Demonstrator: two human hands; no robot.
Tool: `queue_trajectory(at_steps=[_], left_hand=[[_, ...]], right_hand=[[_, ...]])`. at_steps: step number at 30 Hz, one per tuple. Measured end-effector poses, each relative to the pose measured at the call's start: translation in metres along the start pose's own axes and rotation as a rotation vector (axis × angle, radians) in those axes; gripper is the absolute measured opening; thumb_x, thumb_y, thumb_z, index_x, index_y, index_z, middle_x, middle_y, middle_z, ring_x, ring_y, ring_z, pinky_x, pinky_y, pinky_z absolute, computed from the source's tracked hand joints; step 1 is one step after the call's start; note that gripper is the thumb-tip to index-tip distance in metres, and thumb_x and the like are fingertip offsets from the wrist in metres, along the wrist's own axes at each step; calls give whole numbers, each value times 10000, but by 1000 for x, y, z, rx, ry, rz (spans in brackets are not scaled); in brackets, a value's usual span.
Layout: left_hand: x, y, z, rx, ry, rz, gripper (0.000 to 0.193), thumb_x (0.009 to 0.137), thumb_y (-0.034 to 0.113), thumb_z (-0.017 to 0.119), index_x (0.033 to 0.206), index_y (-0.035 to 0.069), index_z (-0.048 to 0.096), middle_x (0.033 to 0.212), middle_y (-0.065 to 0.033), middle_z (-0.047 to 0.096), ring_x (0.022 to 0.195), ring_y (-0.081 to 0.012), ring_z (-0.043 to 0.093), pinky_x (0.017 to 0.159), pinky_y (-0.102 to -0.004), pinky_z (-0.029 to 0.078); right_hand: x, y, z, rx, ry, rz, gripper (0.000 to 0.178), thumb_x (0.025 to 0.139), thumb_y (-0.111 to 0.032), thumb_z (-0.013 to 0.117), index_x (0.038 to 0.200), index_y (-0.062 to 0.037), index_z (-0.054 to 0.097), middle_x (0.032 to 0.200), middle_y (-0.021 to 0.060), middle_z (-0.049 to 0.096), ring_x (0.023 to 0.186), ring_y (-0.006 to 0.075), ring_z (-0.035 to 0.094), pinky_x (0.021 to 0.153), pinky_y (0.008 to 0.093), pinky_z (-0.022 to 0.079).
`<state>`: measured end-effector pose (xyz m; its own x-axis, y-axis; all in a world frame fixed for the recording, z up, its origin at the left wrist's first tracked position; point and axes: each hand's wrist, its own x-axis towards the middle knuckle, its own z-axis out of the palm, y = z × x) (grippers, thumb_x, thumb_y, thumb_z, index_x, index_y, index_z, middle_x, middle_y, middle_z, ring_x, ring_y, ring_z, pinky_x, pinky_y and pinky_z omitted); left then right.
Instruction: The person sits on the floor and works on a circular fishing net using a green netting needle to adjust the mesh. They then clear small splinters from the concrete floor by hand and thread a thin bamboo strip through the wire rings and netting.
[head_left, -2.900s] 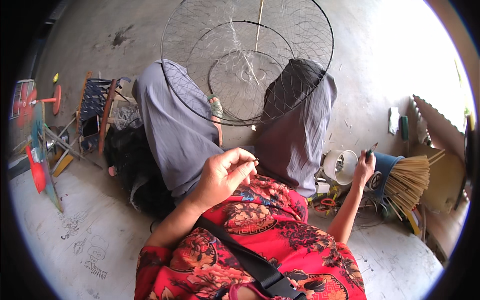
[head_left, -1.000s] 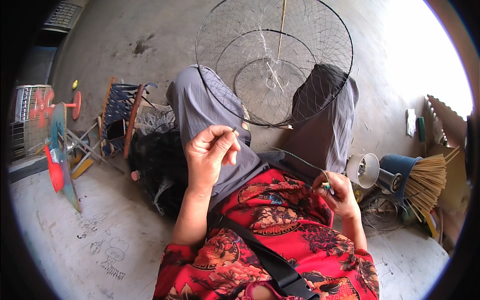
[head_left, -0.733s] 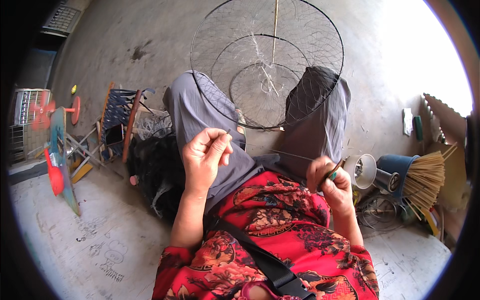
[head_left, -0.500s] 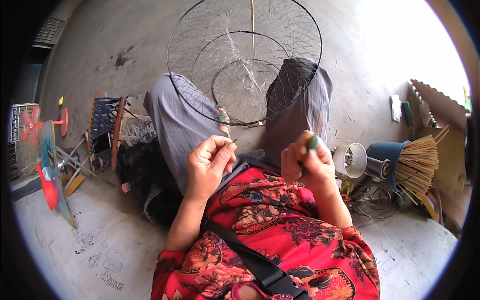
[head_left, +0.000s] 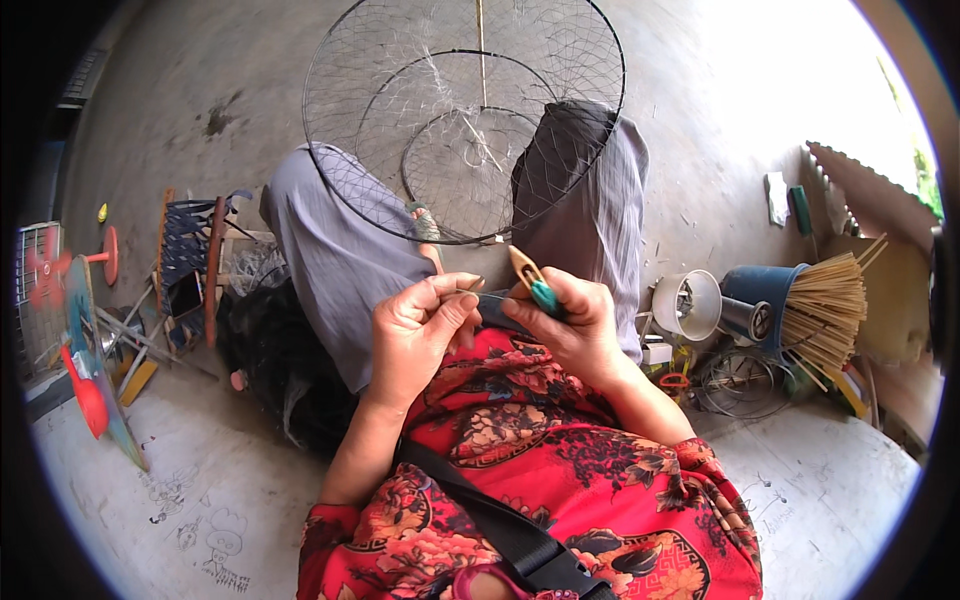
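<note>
Two bare hands, both occupied: the left hand (head_left: 420,325), closed with thumb and forefinger pinching a thin thread (head_left: 482,293); the right hand (head_left: 575,325), grasping a pointed wooden shuttle (head_left: 525,266) wound with green cord (head_left: 545,297), tip directed away from the wearer. Thread runs across the short gap between the hands, above the lap. One round net (head_left: 465,115) of dark mesh on black hoops, placed beyond the hands and overlapping both grey-trousered knees in view, the floor (head_left: 700,180) visible through it; some pale strands hang within. Toward the floor's right edge: one white bucket (head_left: 661,298), small contents unclear; beside it, one metal canister (head_left: 742,318); adjoining, one blue bucket (head_left: 742,285) filled with pale sticks (head_left: 828,308); just below these, one loose coil of wire (head_left: 740,385). Toward the floor's left edge: one black bag (head_left: 290,350), near the wearer's left leg; one chair (head_left: 190,240) with dark woven straps, carrying one dark flat device (head_left: 184,294). One red floral garment (head_left: 560,470), worn, crossed by a black strap (head_left: 480,500).
</note>
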<state>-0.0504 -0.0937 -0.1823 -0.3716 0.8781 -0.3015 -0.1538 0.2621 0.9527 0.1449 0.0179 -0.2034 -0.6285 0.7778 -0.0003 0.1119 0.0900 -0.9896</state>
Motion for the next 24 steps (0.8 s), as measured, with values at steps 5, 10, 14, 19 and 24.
queue_trajectory(at_steps=[5, 10, 14, 19, 24], left_hand=[[-3, 10, 7, -41, 2, -34, 210, 1107, 119, 775, 1256, -28, 802, 873, -58, 788, 656, -98, 702, 565, -227, 503], [-2, 4, 6, -104, -10, -23, 211, 1109, 99, 774, 1280, -22, 797, 891, -54, 799, 665, -77, 707, 570, -209, 517], [-2, 2, 6, -226, 58, -26, 160, 1124, 119, 759, 1218, -5, 793, 919, -47, 801, 688, -75, 710, 591, -216, 505], [4, 7, 0, -578, 50, 104, 139, 1176, 160, 670, 1214, 37, 722, 1110, -153, 817, 719, -152, 717, 627, -241, 514], [7, 24, -48, -866, -169, 172, 91, 1179, 121, 630, 1188, 33, 651, 831, -43, 564, 556, -112, 434, 500, -259, 420]], right_hand=[[1, 2, 8, -93, 19, -37, 264, 1010, -123, 883, 920, -29, 654, 730, 124, 595, 625, 184, 512, 584, 377, 478], [2, -1, 12, -138, 14, -75, 247, 1010, -104, 874, 922, -25, 658, 738, 139, 612, 623, 200, 536, 588, 388, 492], [-4, 2, 11, -135, -36, -40, 231, 1012, -96, 867, 940, -19, 662, 737, 145, 612, 637, 194, 570, 602, 386, 508], [0, -10, -4, 459, -81, 85, 184, 1054, -142, 836, 1150, -9, 753, 1065, 104, 731, 819, 136, 644, 753, 336, 550], [-14, 7, -56, -193, -497, -41, 250, 1037, -241, 857, 1156, -32, 789, 957, 135, 740, 806, 256, 741, 742, 404, 573]])
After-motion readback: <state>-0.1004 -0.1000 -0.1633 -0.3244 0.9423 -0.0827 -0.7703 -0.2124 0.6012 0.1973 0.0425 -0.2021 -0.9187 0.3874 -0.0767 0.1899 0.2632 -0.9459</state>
